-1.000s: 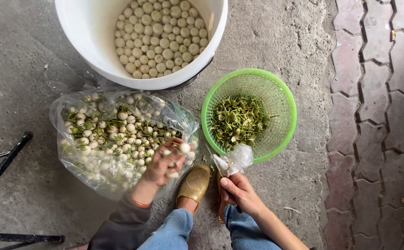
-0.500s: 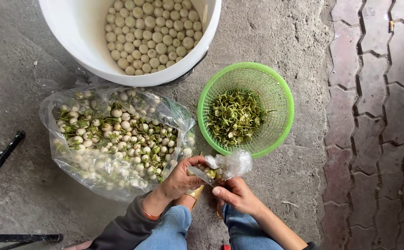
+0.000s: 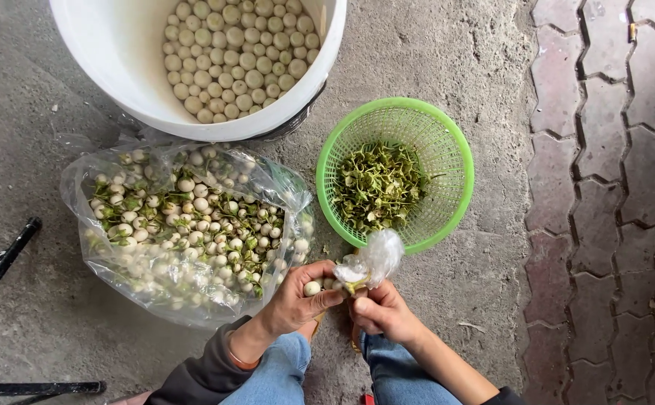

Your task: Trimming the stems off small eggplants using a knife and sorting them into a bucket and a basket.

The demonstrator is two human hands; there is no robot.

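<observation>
The left hand (image 3: 295, 300) pinches a small white eggplant (image 3: 312, 288) between thumb and fingers, just below the green basket (image 3: 447, 150). The right hand (image 3: 381, 311) is closed beside it, fingertips at the eggplant's stem end; a crumpled bit of clear plastic (image 3: 371, 260) sits at its thumb, perhaps wrapped around it. Left of the basket lies a clear bag (image 3: 102, 262) of unstemmed eggplants; up and left of the basket stands a white bucket (image 3: 117, 60) of stemmed ones. The basket holds green stem caps (image 3: 378, 184).
</observation>
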